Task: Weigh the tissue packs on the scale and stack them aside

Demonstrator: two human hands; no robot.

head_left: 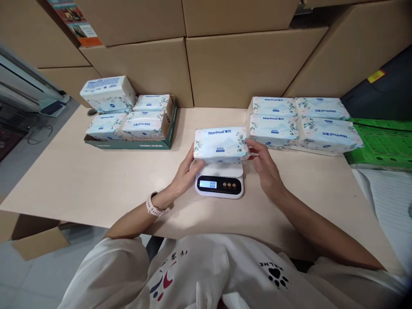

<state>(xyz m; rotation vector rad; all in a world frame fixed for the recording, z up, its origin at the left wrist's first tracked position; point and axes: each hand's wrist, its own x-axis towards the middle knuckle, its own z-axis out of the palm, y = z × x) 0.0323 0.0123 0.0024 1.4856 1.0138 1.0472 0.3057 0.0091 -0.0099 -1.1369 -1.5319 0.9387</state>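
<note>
Between my two hands is a tissue pack point(220, 143) with a white and pale blue floral wrapper. My left hand point(186, 171) grips its left end, thumb along the near edge. At the right end, the fingers of my right hand point(264, 167) close on the pack. Directly beneath it is a white digital kitchen scale point(219, 189), its lit display reading 0.0. The pack hides most of the weighing plate, and whether it touches the plate I cannot tell.
Several tissue packs point(273, 131) stand in two rows at the right. Others fill a green tray point(138, 145) at the left, one stacked on top. Cardboard boxes point(247, 68) wall off the table's back. A bright green package point(380, 143) lies beyond the right edge; an open carton point(41, 244) is at lower left.
</note>
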